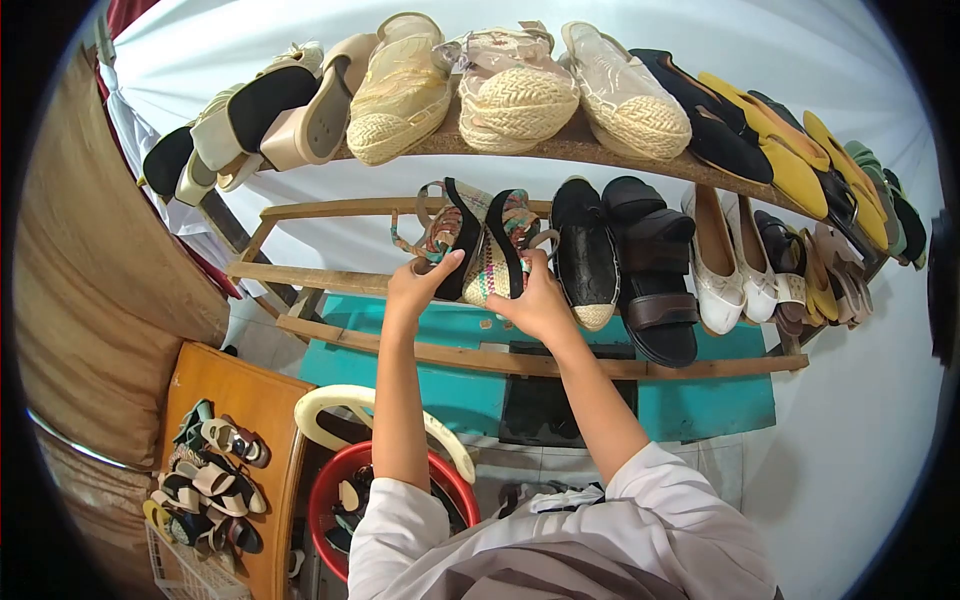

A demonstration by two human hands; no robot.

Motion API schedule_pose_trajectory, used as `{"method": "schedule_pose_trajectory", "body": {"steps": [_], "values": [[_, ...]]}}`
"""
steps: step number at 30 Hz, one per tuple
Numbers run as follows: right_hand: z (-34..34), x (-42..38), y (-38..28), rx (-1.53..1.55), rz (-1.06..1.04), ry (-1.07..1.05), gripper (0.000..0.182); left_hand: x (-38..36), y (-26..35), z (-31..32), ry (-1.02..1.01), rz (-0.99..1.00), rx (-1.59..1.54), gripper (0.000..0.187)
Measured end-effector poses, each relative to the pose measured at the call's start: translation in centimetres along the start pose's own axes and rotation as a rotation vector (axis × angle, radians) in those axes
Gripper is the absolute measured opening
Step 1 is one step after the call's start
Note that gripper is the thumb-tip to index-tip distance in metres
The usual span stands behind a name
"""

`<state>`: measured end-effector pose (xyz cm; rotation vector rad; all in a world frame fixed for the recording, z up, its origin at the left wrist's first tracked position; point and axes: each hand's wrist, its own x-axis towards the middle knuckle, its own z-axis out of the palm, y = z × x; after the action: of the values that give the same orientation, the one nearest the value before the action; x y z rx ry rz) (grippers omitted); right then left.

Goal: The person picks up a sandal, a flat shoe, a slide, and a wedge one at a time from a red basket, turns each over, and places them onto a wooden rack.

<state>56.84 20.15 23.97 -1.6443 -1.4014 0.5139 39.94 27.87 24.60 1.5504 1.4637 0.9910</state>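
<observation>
A pair of wedge sandals with woven, multicoloured straps and black-edged soles is held upright at the middle tier of a wooden shoe rack [350, 280]. My left hand [420, 285] is closed on the left wedge sandal [462, 225], thumb along its dark sole. The right wedge sandal [490, 270] is in my right hand [540, 300], whose thumb lies low on the woven wedge. Both sandals stand side by side, close together. Just right of them rests a black espadrille [580, 245] with a straw-coloured toe, then a dark strapped sandal [655, 270].
Above, the top shelf [450, 143] carries a row of shoes. White flats [715, 265] and other pairs stand farther right. At lower left, several shoes lie on a wooden table [230, 380]. A red tub [325, 490] of shoes sits before a cream chair [330, 400].
</observation>
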Motion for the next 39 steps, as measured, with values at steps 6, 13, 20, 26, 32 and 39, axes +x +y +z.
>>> {"method": "schedule_pose_trajectory", "body": {"steps": [6, 13, 20, 26, 32, 39], "values": [[0.1, -0.3, -0.9, -0.063, 0.035, 0.026, 0.076, 0.2, 0.0, -0.9, -0.114, -0.116, 0.001, 0.058], [1.5, -0.7, 0.1, 0.011, -0.151, 0.178, 0.067, -1.1, -0.7, -0.2, -0.077, -0.084, -0.217, 0.055], [1.5, -0.6, 0.0, 0.077, -0.205, 0.237, 0.064, -1.1, -1.6, 0.3, -0.085, -0.115, -0.340, 0.060], [2.1, -0.6, 0.6, 0.075, -0.313, 0.306, 0.066, -1.6, -1.3, 0.3, -0.096, -0.110, -0.368, 0.062], [2.3, -0.4, 0.4, 0.099, -0.213, 0.284, 0.068, -1.7, -1.3, 0.7, -0.055, -0.113, -0.359, 0.065], [1.6, -1.4, -0.1, -0.211, -0.152, 0.241, 0.079, -2.1, -1.0, 1.4, 0.016, -0.078, -0.349, 0.071]]}}
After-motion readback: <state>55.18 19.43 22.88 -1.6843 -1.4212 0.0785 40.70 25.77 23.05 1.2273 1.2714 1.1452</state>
